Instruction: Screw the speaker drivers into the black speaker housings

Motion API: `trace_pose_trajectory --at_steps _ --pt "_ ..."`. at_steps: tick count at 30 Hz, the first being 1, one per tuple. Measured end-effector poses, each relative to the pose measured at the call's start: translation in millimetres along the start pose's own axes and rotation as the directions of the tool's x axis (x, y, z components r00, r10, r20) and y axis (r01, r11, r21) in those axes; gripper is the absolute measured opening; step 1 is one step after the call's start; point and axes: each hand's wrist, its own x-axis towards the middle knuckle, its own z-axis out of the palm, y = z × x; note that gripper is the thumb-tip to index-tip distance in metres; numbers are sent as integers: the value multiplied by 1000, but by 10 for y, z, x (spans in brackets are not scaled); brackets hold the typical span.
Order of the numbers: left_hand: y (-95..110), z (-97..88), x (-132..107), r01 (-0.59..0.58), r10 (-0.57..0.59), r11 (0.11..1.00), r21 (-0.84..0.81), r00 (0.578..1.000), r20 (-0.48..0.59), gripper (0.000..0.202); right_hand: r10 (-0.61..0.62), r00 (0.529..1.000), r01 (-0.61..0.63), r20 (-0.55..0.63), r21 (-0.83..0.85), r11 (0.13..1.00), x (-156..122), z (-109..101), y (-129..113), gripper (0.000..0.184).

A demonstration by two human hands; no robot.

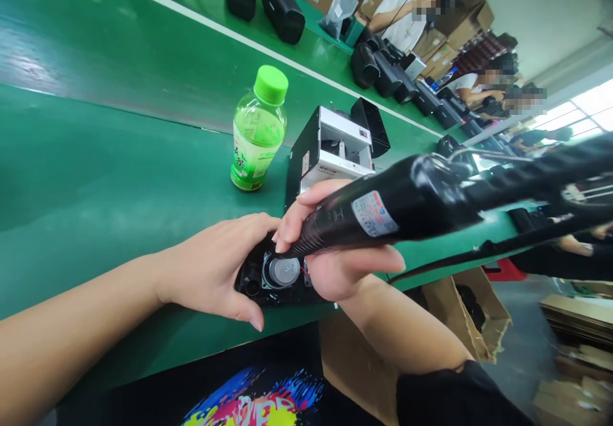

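My right hand [335,266] is wrapped round a black electric screwdriver [330,221] with a white label. The tool slants, its front end pointing down at a black speaker housing [251,282]; its tip is hidden by my fingers. A round silver speaker driver [283,272] sits in the housing, with a thin red wire beside it. My left hand [215,266] grips the left end of the housing, thumb on the near side and fingers on the far side. The housing's right part lies hidden behind my right hand.
A green-capped drink bottle [258,129] stands beyond the housing, beside a black and silver screw feeder [330,148]. The screwdriver's cable [440,257] trails right. Black speakers [282,11] line the far side of the green bench [119,177]. An open carton [472,311] sits below right; other people work farther off.
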Motion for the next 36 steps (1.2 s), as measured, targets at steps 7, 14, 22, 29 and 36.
trace_pose_trajectory --at_steps 7,14,22,29,36 --pt "-139 74 -161 42 -42 991 127 999 -5 130 -144 939 156 -313 13 988 317 -122 -938 68" --pt "-255 119 -254 47 -42 990 136 998 -38 136 -333 866 255 -374 -244 936 564 -467 -804 87" --pt "-253 98 -268 63 -62 992 106 998 -18 136 -331 878 253 -346 -251 934 594 -537 -639 88" --pt "-235 93 -250 49 -48 993 106 999 -17 133 -345 856 253 -385 -270 929 576 -521 -668 91" --pt "-246 93 -218 24 -21 994 102 999 -31 132 -321 862 233 -392 -256 938 541 -493 -717 95"
